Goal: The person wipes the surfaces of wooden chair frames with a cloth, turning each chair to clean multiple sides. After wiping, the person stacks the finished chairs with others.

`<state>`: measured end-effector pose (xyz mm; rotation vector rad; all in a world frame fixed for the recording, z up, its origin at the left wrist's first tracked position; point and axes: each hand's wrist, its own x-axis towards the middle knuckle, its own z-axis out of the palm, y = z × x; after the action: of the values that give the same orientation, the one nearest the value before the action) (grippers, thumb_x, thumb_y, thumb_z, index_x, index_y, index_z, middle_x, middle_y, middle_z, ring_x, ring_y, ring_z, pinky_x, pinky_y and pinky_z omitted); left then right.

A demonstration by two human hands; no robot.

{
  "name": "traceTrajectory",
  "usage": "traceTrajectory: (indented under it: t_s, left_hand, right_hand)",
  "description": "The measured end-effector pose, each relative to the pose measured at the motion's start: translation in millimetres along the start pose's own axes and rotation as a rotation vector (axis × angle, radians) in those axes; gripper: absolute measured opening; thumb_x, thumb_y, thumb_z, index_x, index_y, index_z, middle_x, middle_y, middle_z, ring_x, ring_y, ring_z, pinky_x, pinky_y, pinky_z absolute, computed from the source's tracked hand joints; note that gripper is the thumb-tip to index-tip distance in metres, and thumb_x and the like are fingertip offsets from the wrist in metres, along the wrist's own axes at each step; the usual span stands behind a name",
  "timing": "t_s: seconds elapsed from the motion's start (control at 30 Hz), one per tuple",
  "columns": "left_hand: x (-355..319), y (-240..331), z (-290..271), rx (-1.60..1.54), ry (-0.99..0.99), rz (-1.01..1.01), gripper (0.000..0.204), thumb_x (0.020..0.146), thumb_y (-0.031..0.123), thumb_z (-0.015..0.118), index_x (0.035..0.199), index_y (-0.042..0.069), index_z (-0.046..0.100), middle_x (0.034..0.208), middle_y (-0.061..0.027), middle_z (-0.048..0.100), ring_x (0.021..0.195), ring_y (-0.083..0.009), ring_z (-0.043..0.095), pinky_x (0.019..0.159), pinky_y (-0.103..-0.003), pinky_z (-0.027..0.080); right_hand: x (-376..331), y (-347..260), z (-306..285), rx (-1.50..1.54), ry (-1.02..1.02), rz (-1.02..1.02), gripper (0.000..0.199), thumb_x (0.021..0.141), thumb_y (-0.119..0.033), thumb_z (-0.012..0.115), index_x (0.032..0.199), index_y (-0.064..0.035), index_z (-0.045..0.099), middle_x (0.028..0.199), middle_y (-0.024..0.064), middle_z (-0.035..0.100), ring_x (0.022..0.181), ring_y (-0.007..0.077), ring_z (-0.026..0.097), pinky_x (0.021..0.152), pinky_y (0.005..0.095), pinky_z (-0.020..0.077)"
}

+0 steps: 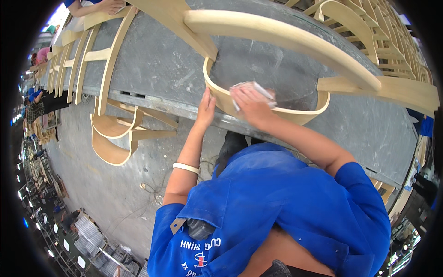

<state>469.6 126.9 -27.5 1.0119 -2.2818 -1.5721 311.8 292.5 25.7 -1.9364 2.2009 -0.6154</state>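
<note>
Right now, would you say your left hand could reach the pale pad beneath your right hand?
Probably yes: the left hand is nearby on the curved wooden piece, and part of the pale pad shows, though the right hand covers some.

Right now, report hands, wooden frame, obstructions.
Right hand holds pale pad at curved band. Left hand touches band's outer side. Wooden frame on grey table. No obstruction seen.

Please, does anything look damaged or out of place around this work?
No damage shows on the nearest wooden frame. Only a thin cord looks untidy: it lies in loose loops on the floor, where a foot could perhaps catch.
</note>
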Motion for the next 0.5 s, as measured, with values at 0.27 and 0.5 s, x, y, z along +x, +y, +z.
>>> traceTrajectory:
  t_s: [0.27,0.5]
  left_hand:
    - [2,-2,-19,-0.097,-0.186,0.029,0.053,0.097,0.013,0.043,0.144,-0.003,0.029,0.149,-0.0222,0.033,0.139,-0.0327,0.031,0.112,-0.036,0.026]
    - [-12,-3,-1,-0.478,-0.06,-0.493,0.053,0.099,0.036,0.046,0.144,0.009,0.035,0.134,-0.0102,0.05,0.112,-0.0247,0.055,0.087,-0.038,0.044]
  right_hand:
    - [139,-16,63,-0.067,0.023,0.019,0.047,0.087,-0.019,0.05,0.13,0.0001,0.049,0.138,0.0128,0.046,0.128,0.029,0.043,0.106,0.0409,0.0346]
    - [140,-28,-2,0.297,-0.431,0.259,0.039,0.091,-0.017,0.046,0.126,-0.0011,0.052,0.131,0.0156,0.052,0.128,0.0289,0.045,0.101,0.0446,0.0387]
